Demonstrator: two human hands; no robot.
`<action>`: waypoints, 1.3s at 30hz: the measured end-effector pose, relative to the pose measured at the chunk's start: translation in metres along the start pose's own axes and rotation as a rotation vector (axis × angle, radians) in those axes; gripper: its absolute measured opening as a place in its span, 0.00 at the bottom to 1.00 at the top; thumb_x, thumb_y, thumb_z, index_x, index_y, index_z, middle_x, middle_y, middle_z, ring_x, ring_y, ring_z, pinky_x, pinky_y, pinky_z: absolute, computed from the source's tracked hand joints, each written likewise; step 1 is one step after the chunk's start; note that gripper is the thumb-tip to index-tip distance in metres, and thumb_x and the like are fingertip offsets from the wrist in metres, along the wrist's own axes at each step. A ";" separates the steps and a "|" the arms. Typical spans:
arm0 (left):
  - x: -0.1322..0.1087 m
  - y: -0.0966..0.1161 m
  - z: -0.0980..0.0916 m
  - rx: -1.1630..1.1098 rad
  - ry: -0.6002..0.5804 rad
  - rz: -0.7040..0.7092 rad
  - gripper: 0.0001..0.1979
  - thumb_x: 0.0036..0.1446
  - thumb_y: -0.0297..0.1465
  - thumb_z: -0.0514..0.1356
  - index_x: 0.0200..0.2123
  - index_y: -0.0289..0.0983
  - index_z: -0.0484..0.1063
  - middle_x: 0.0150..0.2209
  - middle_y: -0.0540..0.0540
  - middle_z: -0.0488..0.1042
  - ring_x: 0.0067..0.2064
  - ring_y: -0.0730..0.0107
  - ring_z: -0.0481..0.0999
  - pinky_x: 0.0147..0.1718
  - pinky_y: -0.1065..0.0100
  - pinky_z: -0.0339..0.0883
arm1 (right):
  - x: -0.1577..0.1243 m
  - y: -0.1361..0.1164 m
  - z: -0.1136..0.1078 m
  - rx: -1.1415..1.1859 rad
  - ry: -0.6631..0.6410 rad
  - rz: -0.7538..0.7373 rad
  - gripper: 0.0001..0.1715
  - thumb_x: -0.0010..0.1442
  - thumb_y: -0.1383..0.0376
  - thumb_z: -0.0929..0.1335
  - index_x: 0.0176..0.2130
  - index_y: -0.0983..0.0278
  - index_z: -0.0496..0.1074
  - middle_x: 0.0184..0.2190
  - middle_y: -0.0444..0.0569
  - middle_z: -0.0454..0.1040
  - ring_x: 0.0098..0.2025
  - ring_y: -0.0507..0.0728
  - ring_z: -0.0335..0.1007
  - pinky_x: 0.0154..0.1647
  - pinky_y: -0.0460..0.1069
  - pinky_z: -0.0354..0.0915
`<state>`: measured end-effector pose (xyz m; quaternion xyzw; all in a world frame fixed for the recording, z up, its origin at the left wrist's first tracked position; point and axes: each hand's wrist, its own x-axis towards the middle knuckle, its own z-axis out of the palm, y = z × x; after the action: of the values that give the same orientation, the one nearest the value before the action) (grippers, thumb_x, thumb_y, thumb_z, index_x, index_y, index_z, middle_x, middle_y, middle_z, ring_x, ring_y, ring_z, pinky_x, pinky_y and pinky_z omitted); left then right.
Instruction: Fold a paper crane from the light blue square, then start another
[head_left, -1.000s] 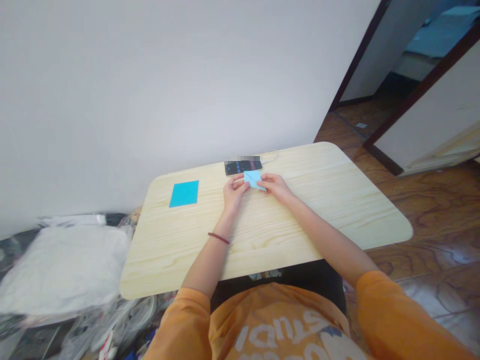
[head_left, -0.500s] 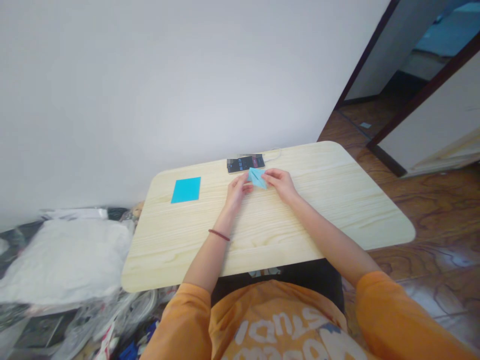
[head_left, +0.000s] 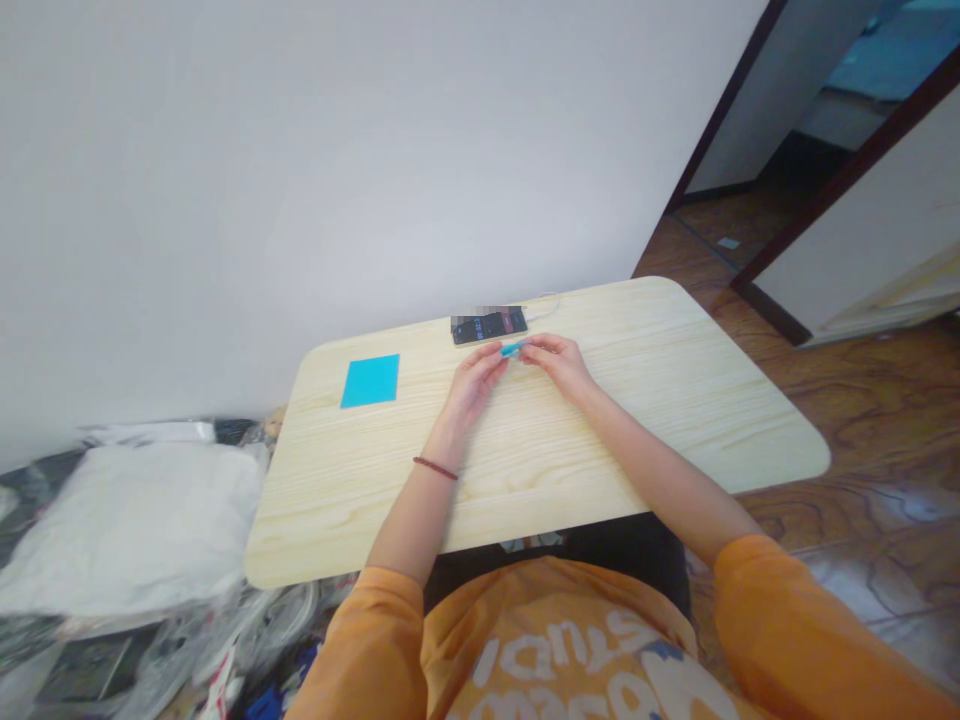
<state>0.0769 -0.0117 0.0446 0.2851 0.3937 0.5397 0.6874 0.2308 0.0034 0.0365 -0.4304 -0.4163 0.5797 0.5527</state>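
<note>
Between my two hands is a small piece of folded blue paper (head_left: 512, 350), seen nearly edge-on as a narrow strip. My left hand (head_left: 474, 383) is closed on its left end, thumb and fingers pinching it. On the other end, my right hand (head_left: 558, 362) pinches the paper with thumb and index finger. Both hands are just above the table, and the fingers hide parts of the fold. Off to the left, a flat blue square of paper (head_left: 370, 381) lies on the table, apart from my hands.
Behind my hands, a phone (head_left: 490, 326) with a lit screen and a white cable (head_left: 545, 312) lies near the wall. The pale wooden table (head_left: 660, 400) has rounded corners. Left of it sits a white bag (head_left: 135, 520) among plastic wrapping. A doorway opens at right.
The folded paper has turned from showing a wide, light-blue pointed face to a thin edge-on strip. Both hands still hold it, with the fingers slightly shifted. The flat square stays put.
</note>
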 end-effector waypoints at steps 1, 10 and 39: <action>0.000 0.000 0.000 0.008 -0.003 0.010 0.12 0.43 0.24 0.66 0.34 0.35 0.74 0.37 0.47 0.77 0.43 0.71 0.76 0.51 0.67 0.63 | 0.000 0.000 0.000 0.026 -0.008 0.005 0.18 0.36 0.58 0.76 0.28 0.64 0.75 0.27 0.45 0.76 0.31 0.51 0.71 0.41 0.49 0.68; 0.003 -0.006 -0.004 0.227 -0.012 0.176 0.16 0.37 0.26 0.66 0.35 0.36 0.76 0.39 0.44 0.78 0.42 0.65 0.76 0.47 0.64 0.65 | -0.001 -0.001 0.001 -0.004 -0.052 -0.031 0.17 0.39 0.56 0.76 0.28 0.64 0.76 0.29 0.44 0.76 0.35 0.52 0.72 0.45 0.50 0.68; -0.009 -0.005 0.007 0.424 0.123 0.465 0.13 0.50 0.39 0.63 0.32 0.35 0.78 0.35 0.42 0.78 0.40 0.63 0.76 0.42 0.64 0.68 | -0.005 -0.007 0.003 -0.091 0.048 -0.104 0.18 0.35 0.58 0.77 0.28 0.64 0.76 0.30 0.48 0.78 0.34 0.55 0.74 0.42 0.51 0.69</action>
<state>0.0846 -0.0216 0.0463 0.4711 0.4626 0.6044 0.4458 0.2298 -0.0010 0.0440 -0.4468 -0.4507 0.5199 0.5717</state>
